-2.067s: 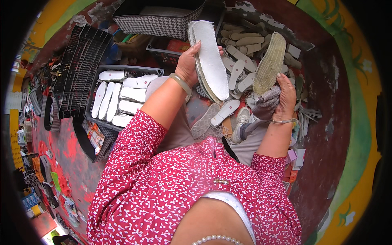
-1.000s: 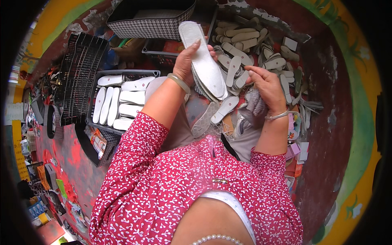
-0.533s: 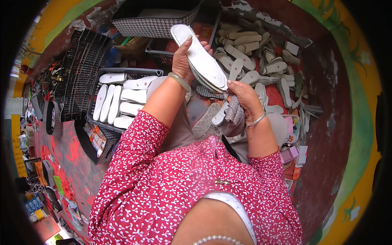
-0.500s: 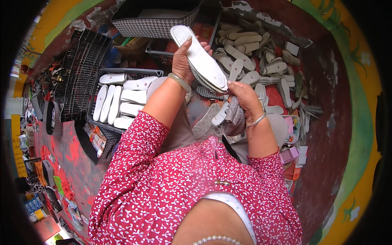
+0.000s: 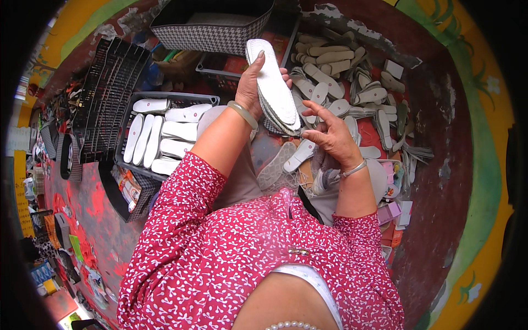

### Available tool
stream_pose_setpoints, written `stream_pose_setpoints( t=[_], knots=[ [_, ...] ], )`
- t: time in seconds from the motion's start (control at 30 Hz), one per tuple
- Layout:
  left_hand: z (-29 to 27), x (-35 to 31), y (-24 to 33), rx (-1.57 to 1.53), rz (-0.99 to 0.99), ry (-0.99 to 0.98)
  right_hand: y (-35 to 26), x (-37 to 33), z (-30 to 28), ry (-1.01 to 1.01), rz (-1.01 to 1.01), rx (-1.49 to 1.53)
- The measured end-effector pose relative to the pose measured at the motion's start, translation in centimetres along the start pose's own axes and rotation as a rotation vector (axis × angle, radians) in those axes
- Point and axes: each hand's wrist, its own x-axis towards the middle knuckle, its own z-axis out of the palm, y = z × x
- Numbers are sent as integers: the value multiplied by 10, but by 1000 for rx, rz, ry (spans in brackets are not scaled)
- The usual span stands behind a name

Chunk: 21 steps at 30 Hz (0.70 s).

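My left hand point(image 5: 253, 85) is closed around a stack of white insoles point(image 5: 272, 82), thumb on the top one and fingers behind. The stack tilts, its upper end pointing away from me. Beside its lower end my right hand point(image 5: 336, 140) has thumb and fingers apart, with nothing gripped between them. The thumb is close to the stack's tip; whether it touches I cannot tell. Under my right hand a greyish cloth point(image 5: 323, 160) lies by my lap, partly hidden. A single white insole point(image 5: 300, 155) and a pale patterned piece point(image 5: 276, 165) lie near it.
A heap of insoles point(image 5: 330, 80) spreads across the far right. At the left, a dark crate point(image 5: 124, 148) holds white insole stacks, with a black slatted crate point(image 5: 110, 93) beside it. A houndstooth bin point(image 5: 214, 36) stands at the back. Small boxes point(image 5: 389, 212) sit right of my lap.
My right hand has let go of the stack's end and the grey cloth, and its fingers have spread. The cloth now lies lower. My left hand has shifted the stack slightly right and more upright.
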Motion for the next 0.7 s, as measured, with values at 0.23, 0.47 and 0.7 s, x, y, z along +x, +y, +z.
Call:
stream_pose_setpoints(
  t=[0.23,0.47,0.7],
  knots=[
    [9,-7,-3,-74,-77,-1,1,2,15,53,-160,-178],
    [12,-7,-4,-30,-89,-13,4,5,25,105,-189,-172],
    [9,-8,-7,126,-158,7,-5,1,4,165,-316,-364]
  ],
)
